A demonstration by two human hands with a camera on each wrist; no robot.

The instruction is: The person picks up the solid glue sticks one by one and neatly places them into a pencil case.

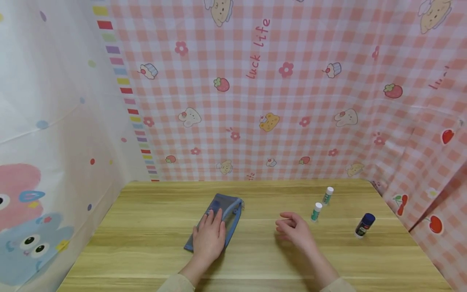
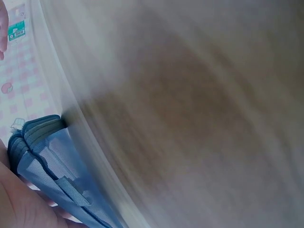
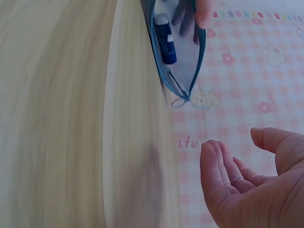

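A blue mesh zip pouch (image 1: 232, 227) lies slanted on the table, its mouth gaping toward the right. My left hand (image 1: 209, 241) rests on top of it, fingers extended over the mesh. Inside the pouch, the right wrist view shows a blue glue stick (image 3: 166, 40) near the zip end. To the right, my right hand (image 1: 297, 233) hovers over the table, fingers loosely bent and holding nothing. Beyond it stand two white-capped green glue sticks, a nearer one (image 1: 316, 212) and a farther one (image 1: 328, 196). A dark blue glue stick (image 1: 365, 225) stands farther right.
The wooden table (image 1: 146, 227) reaches back to a pink checked cloth (image 1: 255, 97) hanging behind it. A white printed cloth (image 1: 62, 134) hangs at the left, and more patterned cloth (image 1: 419, 162) closes off the right side.
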